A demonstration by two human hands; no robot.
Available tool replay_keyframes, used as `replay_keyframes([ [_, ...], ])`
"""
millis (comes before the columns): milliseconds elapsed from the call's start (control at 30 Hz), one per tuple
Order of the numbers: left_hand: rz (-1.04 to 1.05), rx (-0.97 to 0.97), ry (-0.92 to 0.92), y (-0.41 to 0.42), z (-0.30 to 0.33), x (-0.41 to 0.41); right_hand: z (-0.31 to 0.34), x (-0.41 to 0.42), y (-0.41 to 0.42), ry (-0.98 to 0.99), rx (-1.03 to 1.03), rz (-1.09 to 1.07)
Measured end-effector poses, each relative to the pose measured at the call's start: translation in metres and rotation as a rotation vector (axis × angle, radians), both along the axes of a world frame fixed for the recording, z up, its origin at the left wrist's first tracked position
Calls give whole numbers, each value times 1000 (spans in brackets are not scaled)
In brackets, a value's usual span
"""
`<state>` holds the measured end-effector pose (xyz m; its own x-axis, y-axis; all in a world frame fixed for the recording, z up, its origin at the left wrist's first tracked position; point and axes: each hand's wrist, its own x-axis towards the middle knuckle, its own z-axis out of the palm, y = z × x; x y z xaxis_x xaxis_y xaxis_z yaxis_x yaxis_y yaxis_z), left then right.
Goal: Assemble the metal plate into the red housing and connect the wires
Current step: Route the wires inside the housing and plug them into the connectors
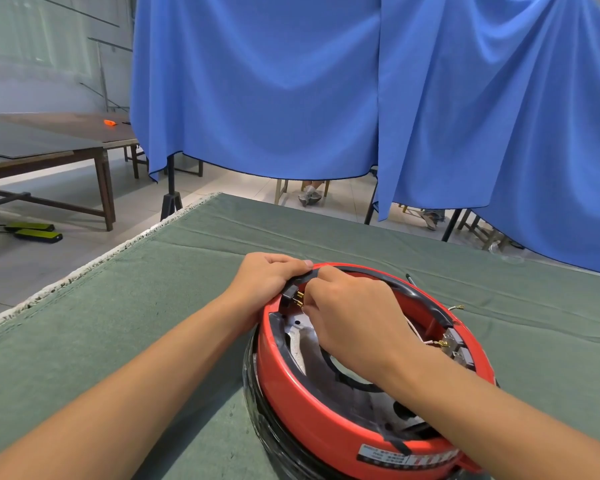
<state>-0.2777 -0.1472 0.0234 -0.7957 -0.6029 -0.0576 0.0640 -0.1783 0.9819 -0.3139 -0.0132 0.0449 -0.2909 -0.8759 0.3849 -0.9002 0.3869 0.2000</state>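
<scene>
Red housing (326,420) beneath right hand (354,327) reaching inside.

The table (174,306) is covered by a creased green cloth (326,233) (white fringe along its left edge). On it sits the red housing (312,414), with a dark pen-like tool (410,279) just behind.

Glossy plastic on matt cloth.
The red housing (312,407) shines smooth; its metal plate (300,344) looks dull grey; the green table cover (146,306) is woven.
</scene>
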Motion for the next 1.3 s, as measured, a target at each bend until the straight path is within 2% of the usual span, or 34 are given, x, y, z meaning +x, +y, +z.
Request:
replay_keyframes([
  [200, 29, -44, -9, -1, 0, 0, 1, 0, -6, 96, -7, -39],
  [400, 41, -64, -18, -2, -1, 1, 0, 1, -6, 94, -36, -23],
  [533, 43, -44, -17, -1, 0, 1, -4, -4, -5, -4, -35, -22],
  [667, 56, -113, -41, 0, 1, 2, 7, -6, 5, -164, -247, -35],
  [733, 60, -309, -93, -4, 5, 4, 12, -9, 14, -235, -353, -61],
  [833, 89, -837, -276, -10, 18, 9, 16, -23, 35, -335, -390, -202],
  [933, 128, -1099, -337, 3, 30, 16, 14, -42, 62, -350, -380, -365],
  [1033, 117, -1212, -271, 24, 35, 18, 5, -53, 82, -358, -376, -487],
  [1167, -13, -1240, -214, 50, 37, 20, -8, -62, 86, -681, -501, -553],
  [1300, -139, -1259, -118, 71, 36, 23, -12, -69, 74, -793, -639, -556],
])
